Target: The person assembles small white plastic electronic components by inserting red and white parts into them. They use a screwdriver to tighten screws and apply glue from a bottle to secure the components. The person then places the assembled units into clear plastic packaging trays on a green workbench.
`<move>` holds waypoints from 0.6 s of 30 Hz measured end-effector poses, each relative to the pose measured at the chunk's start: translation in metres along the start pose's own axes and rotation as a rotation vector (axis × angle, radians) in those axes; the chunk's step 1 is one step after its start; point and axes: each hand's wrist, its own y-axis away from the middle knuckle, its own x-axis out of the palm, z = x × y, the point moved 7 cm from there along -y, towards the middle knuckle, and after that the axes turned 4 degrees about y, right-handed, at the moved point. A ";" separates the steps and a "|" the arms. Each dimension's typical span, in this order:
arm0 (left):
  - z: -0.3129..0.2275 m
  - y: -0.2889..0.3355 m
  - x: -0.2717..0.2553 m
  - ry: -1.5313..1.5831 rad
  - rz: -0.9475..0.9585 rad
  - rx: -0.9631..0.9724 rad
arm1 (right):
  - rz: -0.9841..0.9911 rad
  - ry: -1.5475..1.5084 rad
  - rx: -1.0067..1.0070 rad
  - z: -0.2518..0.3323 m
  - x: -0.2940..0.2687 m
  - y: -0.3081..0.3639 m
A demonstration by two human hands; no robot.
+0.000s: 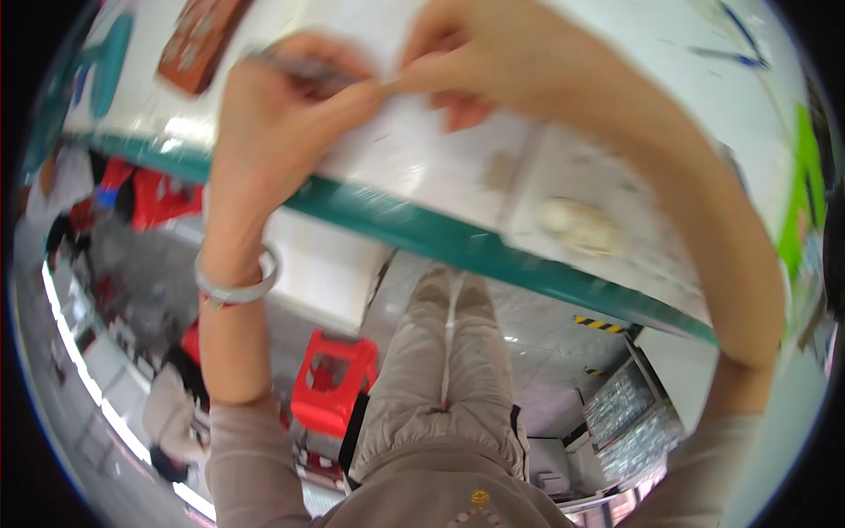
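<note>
Above the white tabletop (431, 167), both of my hands meet close together, blurred by motion. My left hand (273, 128) is closed around a slim grey, metallic-looking piece (308, 69); its kind is too smeared to make out. At the tip of the left thumb, my right hand (480, 66) has thumb and forefinger pinched together. Whatever lies in that pinch, if anything, is too small and blurred to name. A reddish-brown block (195, 48) with several small shiny pieces on it lies beyond my left hand. Under my right forearm rests a pale, roundish lump (581, 227).
A green strip (422, 224) edges the table. Blue-handled pliers or cutters (748, 60) lie far right, a teal tool-like object (113, 66) far left. Below stand a red stool (334, 383) and, to the right, a box with clear wrapping (629, 409). Another person (172, 409) is at lower left.
</note>
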 end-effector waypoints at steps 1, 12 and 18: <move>-0.001 0.001 0.003 0.035 -0.010 0.060 | -0.127 0.079 -0.171 0.004 -0.015 0.009; 0.001 0.060 0.002 0.336 -0.410 0.047 | -0.521 0.508 0.320 -0.167 -0.122 0.213; 0.027 0.101 -0.020 -0.031 -0.655 0.296 | -0.802 0.598 0.226 -0.141 -0.114 0.218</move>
